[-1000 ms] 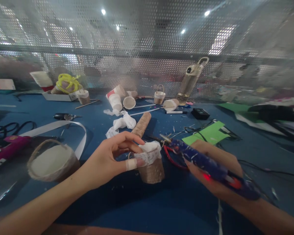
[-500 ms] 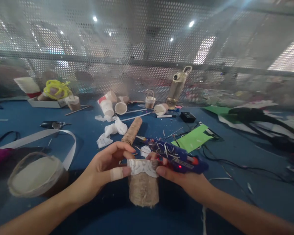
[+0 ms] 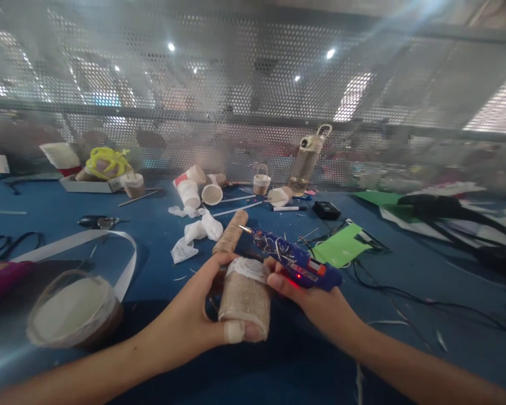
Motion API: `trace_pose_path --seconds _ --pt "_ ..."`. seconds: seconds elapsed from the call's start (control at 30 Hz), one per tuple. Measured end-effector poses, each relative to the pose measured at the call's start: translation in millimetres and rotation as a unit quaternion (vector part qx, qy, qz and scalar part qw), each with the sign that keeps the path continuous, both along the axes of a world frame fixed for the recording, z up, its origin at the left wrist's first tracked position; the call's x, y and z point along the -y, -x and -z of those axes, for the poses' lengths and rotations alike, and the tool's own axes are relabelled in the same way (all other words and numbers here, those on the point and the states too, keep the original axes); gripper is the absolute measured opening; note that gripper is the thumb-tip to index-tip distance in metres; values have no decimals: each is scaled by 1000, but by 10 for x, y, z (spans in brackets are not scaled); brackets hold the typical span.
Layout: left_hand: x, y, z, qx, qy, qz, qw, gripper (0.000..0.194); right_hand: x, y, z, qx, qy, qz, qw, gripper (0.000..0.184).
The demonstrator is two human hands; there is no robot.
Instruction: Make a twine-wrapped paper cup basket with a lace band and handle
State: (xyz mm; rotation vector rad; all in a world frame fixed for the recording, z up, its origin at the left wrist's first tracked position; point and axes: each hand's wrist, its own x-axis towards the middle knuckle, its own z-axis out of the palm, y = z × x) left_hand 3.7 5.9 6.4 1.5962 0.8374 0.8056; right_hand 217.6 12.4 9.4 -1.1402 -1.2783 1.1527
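Note:
A cup wrapped in brown twine [image 3: 245, 298], with white lace [image 3: 248, 269] round its far end, lies tilted between my hands, its base towards me. My left hand [image 3: 213, 306] grips it from the left, the bandaged thumb [image 3: 235, 332] pressed at the base. In my right hand [image 3: 303, 292] is a blue glue gun [image 3: 290, 259], its red light on and its nozzle pointing away to the left. Strands of dried glue cling to the gun. The right thumb and fingers also touch the lace edge. Just beyond lies a twine-wrapped tube [image 3: 231, 232].
A lace-trimmed twine basket [image 3: 73, 309] and white ribbon [image 3: 129, 250] lie at left. White lace scraps [image 3: 196, 233], paper cups [image 3: 188, 188], a bottle [image 3: 306, 163], green paper [image 3: 341, 246] and a black cable [image 3: 400, 289] are further off. A perforated metal screen [image 3: 236, 73] stands behind.
The cup has tipped so its base faces me. My left hand has moved from the lace edge to around the body, its thumb now at the base. The glue gun has shifted slightly left.

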Motion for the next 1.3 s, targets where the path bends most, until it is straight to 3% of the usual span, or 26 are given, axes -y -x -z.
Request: trace_pose_path --seconds 0.1,0.23,0.37,0.53,0.6,0.77,0.97,1.13,1.2,1.3 --pt "10 -14 21 41 71 0 997 71 -25 -38 70 -10 24 -3 1000 30" --pt "-36 23 -8 -55 -15 -8 998 68 -39 -63 61 -4 16 -12 1000 28" --pt "-103 60 -2 -85 -33 -20 996 74 -54 -86 41 10 -20 -20 1000 23" --pt "-157 94 73 -13 11 -6 1000 70 -88 -158 49 66 -60 -25 996 13" --pt "-170 104 105 24 36 20 999 71 -101 -189 58 82 -57 -33 994 14" --pt "-147 72 141 27 65 16 997 76 -105 -211 49 42 -17 -70 997 19" --pt "-77 58 151 -29 -62 -71 995 76 -97 -199 -17 46 -8 -117 992 18" --pt "-103 118 206 -63 -150 -67 984 72 -123 -207 -11 128 -49 -95 986 18" --pt "-113 124 218 -67 -159 -58 983 73 -125 -198 -6 95 -32 -108 989 18" --pt "-111 120 206 -92 -115 -47 988 76 -107 -185 8 50 -11 -101 994 21"
